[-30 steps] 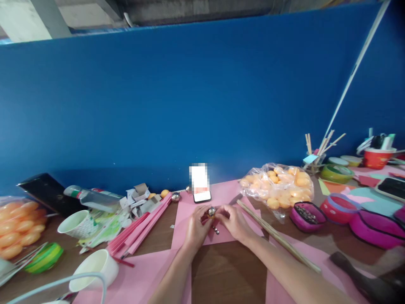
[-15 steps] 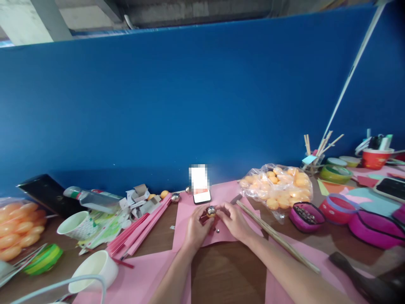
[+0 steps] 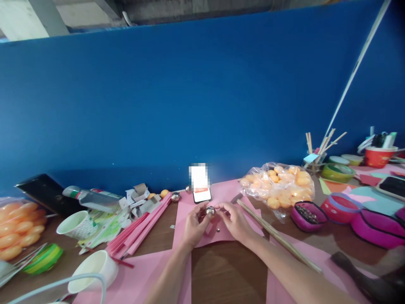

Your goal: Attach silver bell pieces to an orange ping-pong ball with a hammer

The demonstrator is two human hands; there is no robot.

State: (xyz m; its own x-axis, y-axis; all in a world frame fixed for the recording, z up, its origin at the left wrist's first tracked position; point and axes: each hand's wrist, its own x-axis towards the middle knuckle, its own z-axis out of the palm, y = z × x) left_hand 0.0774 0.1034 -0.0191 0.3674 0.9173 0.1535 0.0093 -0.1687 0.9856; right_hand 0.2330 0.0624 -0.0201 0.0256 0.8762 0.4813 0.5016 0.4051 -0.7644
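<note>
My left hand and my right hand meet over a pink paper sheet on the wooden table. Both pinch a small shiny metal ball held between the fingertips. A tiny metal bead lies on the pink sheet just below the hands. A phone leans against the blue wall right behind them. Another silver ball rests on the table to the left of the phone.
A plastic bag of orange balls and long wooden sticks lie to the right, with pink and green bowls beyond. To the left are pink paper strips, white cups, a bottle and another bag of orange balls.
Both hands lifted slightly and shifted toward the phone with the metal ball. The small bead stays on the pink sheet.
</note>
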